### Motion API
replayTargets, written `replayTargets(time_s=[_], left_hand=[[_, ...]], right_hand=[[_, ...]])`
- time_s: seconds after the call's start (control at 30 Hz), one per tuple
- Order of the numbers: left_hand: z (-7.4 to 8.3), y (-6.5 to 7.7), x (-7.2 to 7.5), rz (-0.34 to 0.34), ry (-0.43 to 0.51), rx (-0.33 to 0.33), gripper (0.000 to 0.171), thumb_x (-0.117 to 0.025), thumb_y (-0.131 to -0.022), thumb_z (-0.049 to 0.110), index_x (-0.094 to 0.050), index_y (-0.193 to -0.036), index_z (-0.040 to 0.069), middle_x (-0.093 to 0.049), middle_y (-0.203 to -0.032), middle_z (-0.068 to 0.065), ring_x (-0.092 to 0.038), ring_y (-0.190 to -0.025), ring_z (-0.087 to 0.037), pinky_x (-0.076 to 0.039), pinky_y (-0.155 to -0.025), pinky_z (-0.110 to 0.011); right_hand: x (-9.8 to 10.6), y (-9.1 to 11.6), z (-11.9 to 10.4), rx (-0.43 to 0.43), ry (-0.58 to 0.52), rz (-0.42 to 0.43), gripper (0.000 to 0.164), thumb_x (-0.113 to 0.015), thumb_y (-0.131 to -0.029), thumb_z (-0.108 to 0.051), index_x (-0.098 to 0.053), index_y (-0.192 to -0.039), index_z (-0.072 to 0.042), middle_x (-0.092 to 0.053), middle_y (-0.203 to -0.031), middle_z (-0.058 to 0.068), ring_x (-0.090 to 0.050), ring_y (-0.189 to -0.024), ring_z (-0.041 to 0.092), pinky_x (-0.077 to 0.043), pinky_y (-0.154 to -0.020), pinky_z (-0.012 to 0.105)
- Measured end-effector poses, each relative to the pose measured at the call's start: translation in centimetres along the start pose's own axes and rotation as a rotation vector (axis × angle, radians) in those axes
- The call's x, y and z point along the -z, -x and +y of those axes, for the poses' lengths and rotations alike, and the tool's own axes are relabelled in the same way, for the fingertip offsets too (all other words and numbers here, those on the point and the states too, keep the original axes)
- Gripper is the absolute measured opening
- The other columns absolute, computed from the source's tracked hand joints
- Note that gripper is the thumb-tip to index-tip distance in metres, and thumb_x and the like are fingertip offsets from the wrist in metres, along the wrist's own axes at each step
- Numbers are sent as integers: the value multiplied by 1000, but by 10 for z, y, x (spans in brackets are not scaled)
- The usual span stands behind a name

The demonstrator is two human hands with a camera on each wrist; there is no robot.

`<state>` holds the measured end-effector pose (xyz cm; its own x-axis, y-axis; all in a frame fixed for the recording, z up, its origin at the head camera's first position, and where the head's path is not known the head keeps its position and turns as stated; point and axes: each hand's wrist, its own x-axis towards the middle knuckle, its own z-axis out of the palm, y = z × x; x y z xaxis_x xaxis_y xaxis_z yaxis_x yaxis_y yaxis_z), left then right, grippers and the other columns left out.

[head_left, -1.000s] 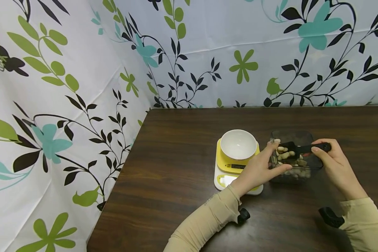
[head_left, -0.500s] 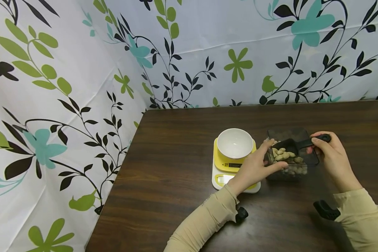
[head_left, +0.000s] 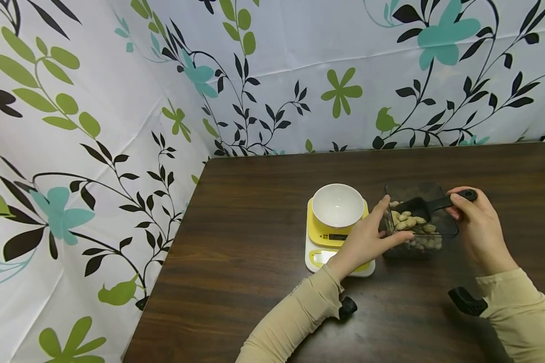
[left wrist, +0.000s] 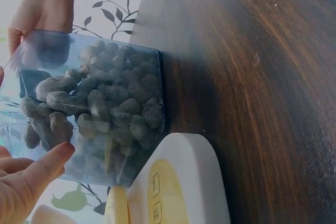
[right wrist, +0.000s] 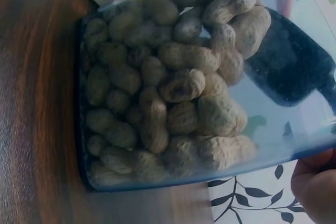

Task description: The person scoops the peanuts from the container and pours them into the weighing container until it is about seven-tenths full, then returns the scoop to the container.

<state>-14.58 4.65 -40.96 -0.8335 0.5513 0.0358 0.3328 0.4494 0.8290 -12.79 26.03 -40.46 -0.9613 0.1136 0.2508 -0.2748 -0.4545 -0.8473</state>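
A clear, dark-tinted plastic container (head_left: 411, 190) stands on the table, partly filled with unshelled peanuts (right wrist: 184, 98). My left hand (head_left: 365, 241) grips its left side, thumb over the front rim and fingers along the left wall. In my right hand (head_left: 481, 229) is the handle of a black scoop (head_left: 419, 207), pinched between thumb and fingers. The scoop's head sits inside the container over the peanuts, its handle rising across the right rim. Through the container wall the right wrist view shows the scoop's dark head beside the topmost peanuts.
Left of the container is a yellow and white kitchen scale (head_left: 317, 232); on it rests a white bowl (head_left: 338, 205). My left forearm crosses in front of the scale. A patterned curtain (head_left: 272, 75) hangs behind and left of the dark wooden table (head_left: 236, 227).
The head view shifts slightly. My right hand raises the scoop's handle end a little toward the far side, its head still in the container. The left hand keeps its hold.
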Motion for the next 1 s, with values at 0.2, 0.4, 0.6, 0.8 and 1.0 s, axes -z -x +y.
replayTargets(time_s=[0.2, 0.4, 0.6, 0.8, 1.0], left_hand=[[0, 0, 1, -2, 0, -5, 80, -60, -88, 46, -12, -150, 31, -21, -155, 11, -63, -107, -8, -49, -80, -9], [-1, 1, 0, -4, 24, -7, 79, -60, -88, 45, -12, -149, 32, -22, -154, 12, -60, -114, -9, -50, -82, -12], [-2, 0, 0, 2, 33, -19, 78, -60, -88, 44, -13, -149, 32, -21, -154, 13, -56, -118, -8, -50, -81, -11], [-2, 0, 0, 4, 31, -22, 78, -60, -88, 44, -13, -149, 34, -22, -153, 14, -54, -120, -6, -49, -80, -9], [-3, 0, 0, 12, 30, -25, 78, -61, -87, 44, -14, -148, 34, -21, -153, 15, -58, -115, -6, -48, -79, -9]], right_hand=[[8, 3, 1, -56, -255, 33, 17, -36, -98, 2, -53, -99, 2, -42, -75, 3, -32, -58, 13, -24, -57, 24], [13, 7, 4, -99, -324, 26, 19, -33, -99, 1, -52, -100, 2, -40, -85, 3, -38, -61, 12, -26, -57, 22], [13, 7, 5, -84, -356, 6, 22, -31, -99, 3, -53, -98, 4, -42, -82, 4, -38, -60, 13, -23, -57, 22], [13, 8, 4, -102, -416, 28, 28, -29, -99, 4, -56, -93, 5, -47, -74, 6, -36, -57, 15, -20, -57, 24], [14, 11, 2, -140, -474, 89, 29, -28, -99, 4, -56, -91, 7, -48, -73, 7, -40, -55, 16, -24, -55, 24]])
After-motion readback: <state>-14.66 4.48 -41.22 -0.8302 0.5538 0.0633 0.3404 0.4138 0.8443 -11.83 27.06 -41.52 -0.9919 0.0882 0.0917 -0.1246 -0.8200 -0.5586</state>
